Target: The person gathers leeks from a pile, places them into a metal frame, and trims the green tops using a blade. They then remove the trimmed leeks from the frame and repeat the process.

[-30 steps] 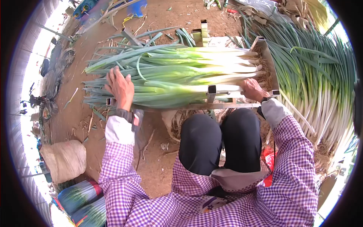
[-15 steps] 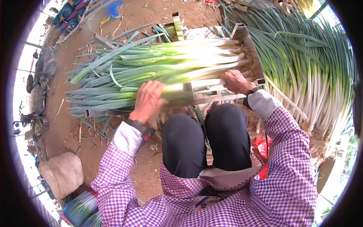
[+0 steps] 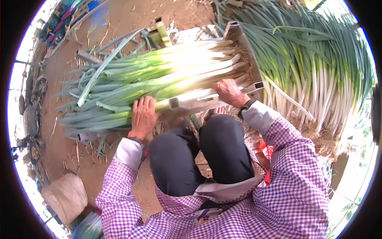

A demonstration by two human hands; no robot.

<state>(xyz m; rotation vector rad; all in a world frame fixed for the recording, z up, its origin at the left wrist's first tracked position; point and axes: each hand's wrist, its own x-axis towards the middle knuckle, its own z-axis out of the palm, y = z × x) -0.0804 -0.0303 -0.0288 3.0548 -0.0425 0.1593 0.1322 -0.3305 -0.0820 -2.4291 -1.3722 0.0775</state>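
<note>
A thick bundle of long green onions (image 3: 159,75) lies sideways in a metal frame (image 3: 248,51), roots against the end plate at the right and leaves spreading left. My left hand (image 3: 144,117) is closed over the near stalks where they turn green, fingers bent over the top. Toward the root end, my right hand (image 3: 230,92) is curled round the white stalks at the near edge, close to the frame's front bar. The fingertips of both hands are partly hidden.
A large heap of green onions (image 3: 310,71) lies at the right, roots toward me. My knees (image 3: 175,159) are just below the frame. A pale sack (image 3: 65,197) sits lower left on the dirt floor. Red plastic (image 3: 266,151) shows beside my right knee.
The view has shifted, so the frame and bundle appear farther left and more tilted. Both hands stay at the near side of the bundle; my left hand is less blurred.
</note>
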